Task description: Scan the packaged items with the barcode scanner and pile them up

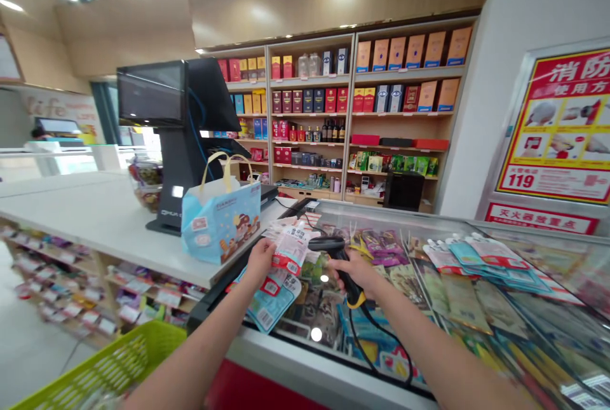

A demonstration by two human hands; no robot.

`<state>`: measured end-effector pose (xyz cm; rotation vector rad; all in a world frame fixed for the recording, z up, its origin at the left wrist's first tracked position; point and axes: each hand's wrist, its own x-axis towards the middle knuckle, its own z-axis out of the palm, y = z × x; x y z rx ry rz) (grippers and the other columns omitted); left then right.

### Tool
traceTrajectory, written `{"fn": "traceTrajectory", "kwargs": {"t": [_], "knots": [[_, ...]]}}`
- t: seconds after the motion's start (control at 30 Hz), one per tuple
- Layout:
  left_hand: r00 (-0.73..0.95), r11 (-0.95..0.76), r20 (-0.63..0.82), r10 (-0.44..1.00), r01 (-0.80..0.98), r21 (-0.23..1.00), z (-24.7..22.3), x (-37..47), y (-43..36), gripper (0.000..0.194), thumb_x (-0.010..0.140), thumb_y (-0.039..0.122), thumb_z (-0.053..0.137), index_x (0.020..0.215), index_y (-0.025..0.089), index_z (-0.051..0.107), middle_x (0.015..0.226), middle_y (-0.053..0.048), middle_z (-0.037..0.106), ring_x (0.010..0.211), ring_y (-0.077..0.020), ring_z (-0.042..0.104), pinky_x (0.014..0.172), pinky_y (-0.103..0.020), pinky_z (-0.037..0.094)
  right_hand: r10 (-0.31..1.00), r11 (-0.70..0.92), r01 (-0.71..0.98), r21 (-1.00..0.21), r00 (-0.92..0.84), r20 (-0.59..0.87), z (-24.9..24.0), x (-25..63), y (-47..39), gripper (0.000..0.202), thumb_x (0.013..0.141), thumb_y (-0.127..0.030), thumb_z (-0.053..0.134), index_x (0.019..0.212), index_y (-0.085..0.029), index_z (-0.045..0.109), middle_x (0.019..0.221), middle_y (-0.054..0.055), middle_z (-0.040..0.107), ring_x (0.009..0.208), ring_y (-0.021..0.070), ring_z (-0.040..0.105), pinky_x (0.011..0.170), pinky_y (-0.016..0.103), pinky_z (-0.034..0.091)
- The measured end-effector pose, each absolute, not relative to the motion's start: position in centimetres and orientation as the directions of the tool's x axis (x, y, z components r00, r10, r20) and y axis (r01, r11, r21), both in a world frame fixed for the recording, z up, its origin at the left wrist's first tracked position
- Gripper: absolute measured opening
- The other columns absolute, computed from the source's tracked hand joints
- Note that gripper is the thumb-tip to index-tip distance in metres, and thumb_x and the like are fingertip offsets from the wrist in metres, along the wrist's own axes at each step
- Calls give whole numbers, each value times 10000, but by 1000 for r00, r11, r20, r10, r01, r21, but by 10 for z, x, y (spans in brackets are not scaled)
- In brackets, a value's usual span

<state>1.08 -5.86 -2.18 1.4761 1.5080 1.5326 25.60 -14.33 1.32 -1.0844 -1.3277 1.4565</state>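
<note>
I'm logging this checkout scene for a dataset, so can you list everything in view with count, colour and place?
Pouch: one, white and red, in left hand.
Barcode scanner: one, black, in right hand.
Blue pouches: a few, on freezer glass under left hand.
Gift bag: one, light blue, on counter.
Till screen: one, black, behind bag.
Spout pouches: several, teal and red, on the freezer lid, right.
Basket: one, lime green, lower left.
Wall shelves: boxes, bottles.
Left hand: grip shut on pouch.
Right hand: grip shut on scanner.

Bag (220,219) stands on counter (95,213), seemingly before monitor (178,124).
</note>
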Motion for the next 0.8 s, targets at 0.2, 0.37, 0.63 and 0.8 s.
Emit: {"fn": "traceTrajectory", "kwargs": {"t": [0.2,0.37,0.63,0.8], "knots": [[-215,-191,424,880,656,730,-14,-39,-78,136,745,272,443,624,210,451,548,18,504,580,-168,525,604,-279,409,962,-88,17,-996,-260,-89,2,233,-136,340,655,-398,693,821,-184,487,504,-79,533,360,73,470,359,211,432],[-130,-183,494,860,825,535,-16,-53,-77,61,699,226,456,667,208,505,747,-63,618,813,-235,607,800,-357,469,963,-76,29,-997,-259,-81,0,234,-136,287,663,-372,679,759,-178,490,484,-77,520,348,65,456,359,201,418],[-98,-373,713,695,798,473,-5,-27,-77,187,723,307,495,842,189,578,1066,-141,591,1086,-305,549,987,-465,419,987,-34,-2,-999,-155,-33,5,269,-140,315,619,-393,694,747,-185,495,494,-70,528,354,72,454,351,209,409],[4,-502,612,791,575,645,2,49,-73,166,713,322,541,825,202,565,992,-85,633,1005,-258,596,911,-434,474,999,-39,-23,-999,8,-39,0,316,-145,313,640,-414,681,704,-194,468,459,-71,501,340,73,436,353,215,403]]}}
